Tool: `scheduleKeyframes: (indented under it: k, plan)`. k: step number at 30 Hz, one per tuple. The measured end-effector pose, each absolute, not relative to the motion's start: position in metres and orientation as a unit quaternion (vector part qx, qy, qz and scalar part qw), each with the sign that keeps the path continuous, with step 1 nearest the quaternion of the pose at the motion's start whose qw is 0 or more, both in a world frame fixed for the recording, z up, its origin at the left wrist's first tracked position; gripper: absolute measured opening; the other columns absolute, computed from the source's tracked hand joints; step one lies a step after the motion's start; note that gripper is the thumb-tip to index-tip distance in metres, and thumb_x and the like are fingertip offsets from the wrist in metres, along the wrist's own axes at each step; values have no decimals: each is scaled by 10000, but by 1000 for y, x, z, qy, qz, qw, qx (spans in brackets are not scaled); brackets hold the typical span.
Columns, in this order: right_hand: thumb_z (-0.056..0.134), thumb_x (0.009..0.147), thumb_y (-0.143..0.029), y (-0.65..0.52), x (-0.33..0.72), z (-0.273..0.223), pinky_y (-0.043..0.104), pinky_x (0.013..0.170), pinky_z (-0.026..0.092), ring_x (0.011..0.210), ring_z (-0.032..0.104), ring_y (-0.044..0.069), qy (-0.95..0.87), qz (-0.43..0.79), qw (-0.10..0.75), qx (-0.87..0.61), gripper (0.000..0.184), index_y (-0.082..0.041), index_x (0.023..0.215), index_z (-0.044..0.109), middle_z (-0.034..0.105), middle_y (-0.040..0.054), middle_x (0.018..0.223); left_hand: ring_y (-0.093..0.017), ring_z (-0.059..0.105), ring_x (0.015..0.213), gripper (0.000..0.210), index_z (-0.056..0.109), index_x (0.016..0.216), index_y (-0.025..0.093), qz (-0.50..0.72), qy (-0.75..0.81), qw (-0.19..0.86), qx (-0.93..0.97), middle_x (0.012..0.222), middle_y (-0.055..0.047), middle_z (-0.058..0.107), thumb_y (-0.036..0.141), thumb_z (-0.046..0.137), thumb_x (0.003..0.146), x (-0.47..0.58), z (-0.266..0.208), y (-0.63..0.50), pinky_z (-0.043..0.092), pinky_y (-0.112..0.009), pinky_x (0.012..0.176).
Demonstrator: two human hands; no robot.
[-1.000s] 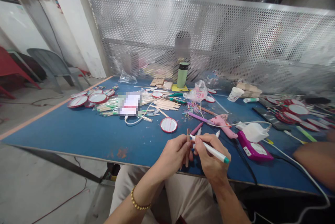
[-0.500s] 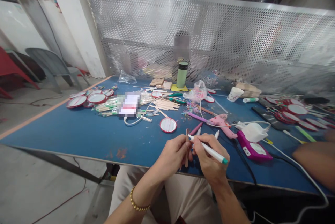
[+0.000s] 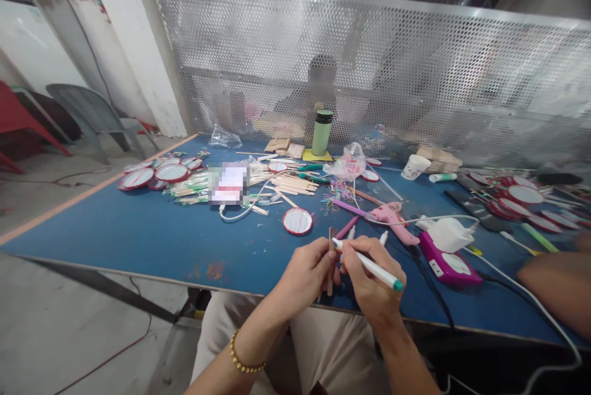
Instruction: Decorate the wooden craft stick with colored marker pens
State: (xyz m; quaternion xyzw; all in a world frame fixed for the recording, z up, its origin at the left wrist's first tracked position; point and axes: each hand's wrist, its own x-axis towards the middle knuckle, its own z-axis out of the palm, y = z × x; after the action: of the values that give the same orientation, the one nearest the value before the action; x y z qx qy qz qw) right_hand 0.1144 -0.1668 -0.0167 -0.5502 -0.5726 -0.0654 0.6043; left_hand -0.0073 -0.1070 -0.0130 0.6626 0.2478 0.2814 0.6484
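Near the front edge of the blue table, my left hand (image 3: 308, 271) is closed on a thin wooden stick (image 3: 330, 283), which stands nearly upright between the fingers. My right hand (image 3: 377, 275) grips a white marker pen (image 3: 376, 270) with a green end pointing toward me. The pen's tip is at the upper part of the stick; whether it touches cannot be made out. Just beyond my hands lie a purple marker (image 3: 346, 227) and white pens (image 3: 383, 239). A round red-rimmed disc (image 3: 297, 221) rests on the table ahead of my left hand.
A pink glue gun (image 3: 394, 221) and a magenta power strip (image 3: 447, 259) with cables lie to the right. Wooden sticks (image 3: 295, 184), a phone (image 3: 229, 184), a green bottle (image 3: 322, 133) and a paper cup (image 3: 415, 167) are farther back. Another person's arm (image 3: 556, 287) reaches in at right.
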Motion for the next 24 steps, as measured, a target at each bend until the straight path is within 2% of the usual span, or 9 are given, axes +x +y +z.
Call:
scheduleKeyframes:
  k: [17,24]
  plan:
    - [619,916,-187,-167,115,-21,214,442,446,446,571,94,-574,-61,611,-541,113,-212,816,667,633,-45,600,-74,450,416,338,476,752,202,277,246,646,667,575,39,546,474,438,947,-7,-13,-107,346,-184,413]
    - [624,915,-182,-165,117,-26,217,495,471,526,608,105,-566,-67,622,-537,101,-208,828,669,667,-24,659,-74,442,415,338,476,759,204,275,245,647,668,582,37,555,483,437,945,-7,-14,-107,338,-180,402]
